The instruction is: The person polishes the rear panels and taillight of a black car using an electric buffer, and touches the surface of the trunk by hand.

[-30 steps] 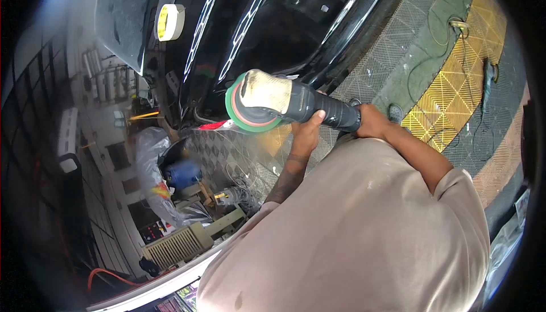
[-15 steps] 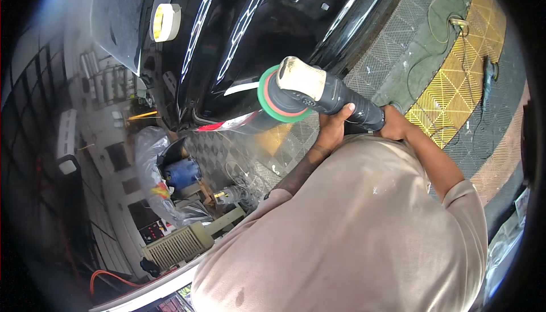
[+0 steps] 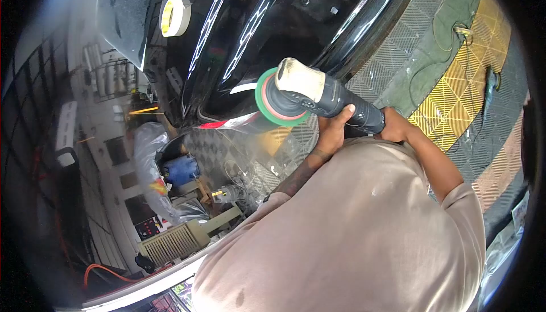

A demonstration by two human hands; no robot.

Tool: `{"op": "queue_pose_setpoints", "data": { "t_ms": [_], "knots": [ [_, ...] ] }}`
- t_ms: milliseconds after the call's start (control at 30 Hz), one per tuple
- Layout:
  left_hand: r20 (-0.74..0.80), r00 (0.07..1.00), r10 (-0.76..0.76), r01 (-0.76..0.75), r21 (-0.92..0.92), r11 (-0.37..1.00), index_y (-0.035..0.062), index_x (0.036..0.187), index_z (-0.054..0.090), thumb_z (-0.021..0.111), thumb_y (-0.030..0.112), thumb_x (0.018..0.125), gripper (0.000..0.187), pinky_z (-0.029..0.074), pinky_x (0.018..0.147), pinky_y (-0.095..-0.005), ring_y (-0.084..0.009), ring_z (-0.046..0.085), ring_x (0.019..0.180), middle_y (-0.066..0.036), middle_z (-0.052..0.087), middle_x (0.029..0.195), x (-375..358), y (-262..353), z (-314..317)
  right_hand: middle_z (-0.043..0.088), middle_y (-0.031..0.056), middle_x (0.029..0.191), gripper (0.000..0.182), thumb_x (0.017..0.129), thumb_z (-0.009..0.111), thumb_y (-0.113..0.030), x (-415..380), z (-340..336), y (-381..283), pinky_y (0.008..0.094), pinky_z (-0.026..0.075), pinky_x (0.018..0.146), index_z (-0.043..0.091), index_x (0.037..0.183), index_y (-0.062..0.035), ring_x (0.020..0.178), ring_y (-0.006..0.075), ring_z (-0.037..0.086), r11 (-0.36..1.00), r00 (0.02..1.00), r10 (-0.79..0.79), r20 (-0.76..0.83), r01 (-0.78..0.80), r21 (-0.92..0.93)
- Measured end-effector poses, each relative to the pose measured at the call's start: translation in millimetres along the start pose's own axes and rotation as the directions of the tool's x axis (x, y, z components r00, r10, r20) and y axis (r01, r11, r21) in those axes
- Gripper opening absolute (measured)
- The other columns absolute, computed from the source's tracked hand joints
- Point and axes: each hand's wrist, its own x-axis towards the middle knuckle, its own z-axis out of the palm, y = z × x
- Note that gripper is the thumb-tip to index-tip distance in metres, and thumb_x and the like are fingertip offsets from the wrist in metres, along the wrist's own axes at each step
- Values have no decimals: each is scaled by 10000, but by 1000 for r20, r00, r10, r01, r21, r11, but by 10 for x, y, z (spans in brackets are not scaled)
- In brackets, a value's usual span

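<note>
Both of my hands are closed on a black power polisher (image 3: 341,100) with a cream-coloured cover on its head and a round green and pink pad (image 3: 272,100). My left hand (image 3: 336,129) wraps the middle of the body from below, its thumb on the side. At the rear end of the handle is my right hand (image 3: 393,124). The pad is beside the lower edge of a glossy black car body (image 3: 278,33), near a red and white strip (image 3: 227,123); whether it touches cannot be made out.
A roll of tape (image 3: 176,17) rests on the dark car surface. Grey and yellow floor tiles (image 3: 449,96) carry a green mat (image 3: 424,56), a cord and a blue tool (image 3: 490,90). At lower left are a blue container (image 3: 182,170), plastic wrap (image 3: 149,164) and a beige slatted unit (image 3: 173,245).
The view has shifted slightly, so the car and tape roll appear further right. The polisher's pad sits a little lower and further left against the car. Both hands keep their hold.
</note>
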Motion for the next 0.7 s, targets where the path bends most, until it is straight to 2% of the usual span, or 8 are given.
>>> {"op": "queue_pose_setpoints", "data": {
  "t_ms": [167, 300, 367, 433, 467, 533, 667, 700],
  "knots": [
    [1, 1000, -21, 21, -31, 999, 45, 1214, 538, 740, 65, 812, 451, 420, 1013, -371, -181, 555, 1083, -52, 571, 1145, -28, 32, -12, 713, 213, 979, 450, 629, 791, -117, 68, 65, 109, 372, 521, 849, 680, 1036, 40, 914, 302, 694, 999, 999, 16, -33, -17, -36],
    [81, 997, 19, -32, 156, 987, 25, 1172, 561, 746, 109, 784, 438, 443, 990, -376, -193, 572, 1058, -65, 592, 1112, 26, 121, -167, 713, 221, 944, 431, 630, 788, -100, 225, 208, 154, 375, 528, 818, 680, 1018, 54, 872, 304, 700, 998, 992, -6, -129, -2, -63],
    [81, 996, 44, -52, 87, 995, 18, 1173, 576, 748, 133, 766, 457, 449, 984, -370, -195, 580, 1058, -76, 606, 1110, 100, 77, -178, 711, 229, 935, 432, 633, 790, -96, 177, 237, 93, 380, 528, 820, 677, 1023, 53, 864, 306, 700, 1000, 990, -19, -142, 16, -21],
    [243, 969, 50, -87, 143, 986, 2, 1249, 527, 709, 129, 775, 524, 418, 1045, -416, -239, 550, 1169, -124, 580, 1218, 215, 152, -171, 712, 238, 953, 392, 648, 760, -94, 125, 263, 43, 393, 522, 846, 690, 1015, 24, 896, 346, 699, 995, 966, -49, -254, 69, 74],
    [250, 967, 48, -85, 141, 986, 2, 1249, 527, 709, 129, 775, 524, 418, 1045, -416, -239, 550, 1169, -124, 580, 1218, 294, 178, -157, 712, 238, 953, 392, 648, 760, -94, 161, 289, 107, 393, 522, 846, 690, 1015, 24, 896, 346, 699, 995, 964, -44, -261, 66, 75],
    [390, 921, 11, -66, 126, 990, 10, 1268, 504, 729, 130, 743, 584, 431, 1037, -415, -246, 550, 1172, -128, 575, 1223, 393, 287, -77, 715, 232, 930, 387, 641, 767, -93, 245, 375, 177, 398, 521, 835, 687, 1000, 29, 889, 349, 700, 986, 911, -83, -405, 134, 101],
    [429, 902, 57, -119, 119, 986, 21, 1291, 465, 739, 133, 742, 624, 434, 1044, -426, -259, 543, 1192, -139, 561, 1238, 479, 272, -106, 707, 253, 929, 354, 647, 751, -83, 245, 273, 104, 406, 525, 823, 687, 976, 31, 907, 369, 700, 972, 906, -121, -405, 190, 135],
    [428, 902, 60, -123, 122, 985, 21, 1291, 465, 739, 133, 742, 624, 434, 1044, -426, -259, 543, 1192, -139, 561, 1238, 432, 242, -128, 701, 266, 933, 342, 654, 739, -84, 280, 262, 154, 411, 529, 823, 687, 971, 33, 909, 383, 696, 984, 918, -129, -374, 165, 65]
  ]
}}
